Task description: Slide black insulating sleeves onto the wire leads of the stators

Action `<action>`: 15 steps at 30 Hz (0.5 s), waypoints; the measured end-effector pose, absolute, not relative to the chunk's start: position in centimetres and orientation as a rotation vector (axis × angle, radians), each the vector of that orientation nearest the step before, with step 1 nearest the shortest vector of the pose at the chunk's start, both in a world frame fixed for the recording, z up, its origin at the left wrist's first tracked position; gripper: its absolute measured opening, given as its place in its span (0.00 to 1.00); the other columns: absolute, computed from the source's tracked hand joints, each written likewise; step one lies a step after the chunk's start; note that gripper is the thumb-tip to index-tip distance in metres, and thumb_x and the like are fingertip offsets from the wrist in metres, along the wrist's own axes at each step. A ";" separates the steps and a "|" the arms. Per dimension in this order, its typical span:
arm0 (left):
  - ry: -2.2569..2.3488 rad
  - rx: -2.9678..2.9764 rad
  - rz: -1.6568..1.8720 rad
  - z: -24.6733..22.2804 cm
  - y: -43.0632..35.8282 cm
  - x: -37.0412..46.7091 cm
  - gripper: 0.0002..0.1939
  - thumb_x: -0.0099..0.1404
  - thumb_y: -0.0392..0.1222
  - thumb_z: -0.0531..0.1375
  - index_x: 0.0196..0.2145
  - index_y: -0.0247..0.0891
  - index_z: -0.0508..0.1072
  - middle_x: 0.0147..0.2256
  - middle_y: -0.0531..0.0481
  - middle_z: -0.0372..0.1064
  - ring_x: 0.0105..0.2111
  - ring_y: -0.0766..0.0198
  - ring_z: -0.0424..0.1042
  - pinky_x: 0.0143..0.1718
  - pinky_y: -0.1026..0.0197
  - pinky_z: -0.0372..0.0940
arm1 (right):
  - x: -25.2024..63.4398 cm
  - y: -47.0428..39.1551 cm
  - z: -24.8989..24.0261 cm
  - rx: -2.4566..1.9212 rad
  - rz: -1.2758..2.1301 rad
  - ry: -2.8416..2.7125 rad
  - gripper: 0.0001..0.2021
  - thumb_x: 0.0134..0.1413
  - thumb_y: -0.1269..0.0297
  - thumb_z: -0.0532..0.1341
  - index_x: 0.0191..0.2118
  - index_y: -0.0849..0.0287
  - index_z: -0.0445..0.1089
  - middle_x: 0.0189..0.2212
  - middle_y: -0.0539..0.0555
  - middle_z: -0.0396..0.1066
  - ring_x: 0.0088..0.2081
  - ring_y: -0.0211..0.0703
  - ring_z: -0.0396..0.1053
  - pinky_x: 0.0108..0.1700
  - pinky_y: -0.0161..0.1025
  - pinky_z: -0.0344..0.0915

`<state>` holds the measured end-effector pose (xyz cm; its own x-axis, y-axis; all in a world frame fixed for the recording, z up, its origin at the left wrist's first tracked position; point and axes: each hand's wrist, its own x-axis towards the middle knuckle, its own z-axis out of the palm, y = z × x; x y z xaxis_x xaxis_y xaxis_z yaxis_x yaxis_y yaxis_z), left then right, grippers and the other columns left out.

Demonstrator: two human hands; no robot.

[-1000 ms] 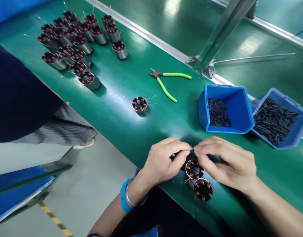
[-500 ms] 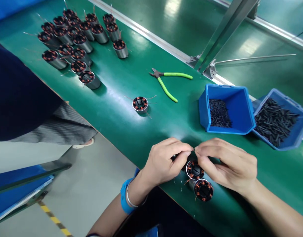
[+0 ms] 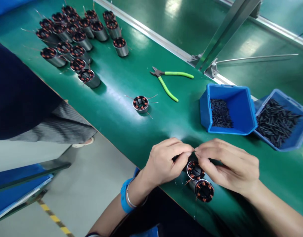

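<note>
My left hand, with a blue wristband and a metal bangle, has its thumb and index finger pinched together. Opposite it, my right hand is pinched too, the fingertips of both nearly meeting. A tiny dark thing shows between them, too small to name. Just below the fingers stand two wound motor stators, a rear one and a nearer one, touching each other, with black cores, copper windings and thin wire ends. A dark part of something else shows behind my left fingers, mostly hidden.
One stator stands alone mid-table, wires splayed. Green-handled cutting pliers lie open beyond it. Two blue bins, one nearer and one farther right, hold short black tubes. Several stators cluster far left, beside a person.
Both hands keep the same pinch at nearly the same spot. The view has shifted very slightly; nothing on the table has visibly moved.
</note>
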<state>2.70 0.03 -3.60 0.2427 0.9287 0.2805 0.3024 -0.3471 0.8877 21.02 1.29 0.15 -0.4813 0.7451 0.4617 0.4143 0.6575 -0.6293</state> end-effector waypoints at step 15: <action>1.132 1.799 1.098 -3.5 0.2 2.5 0.06 0.65 0.33 0.59 0.34 0.38 0.76 0.32 0.50 0.77 0.32 0.66 0.76 0.36 0.64 0.72 | 22.0 3.9 3.3 -0.822 0.724 -2.664 0.07 0.63 0.73 0.57 0.43 0.58 0.71 0.34 0.55 0.76 0.34 0.43 0.74 0.35 0.39 0.71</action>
<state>2.46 0.18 -3.51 0.2472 0.9289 0.2758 0.3040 -0.3447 0.8882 22.03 3.90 3.25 -0.8060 0.5839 0.0974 0.4543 0.7156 -0.5306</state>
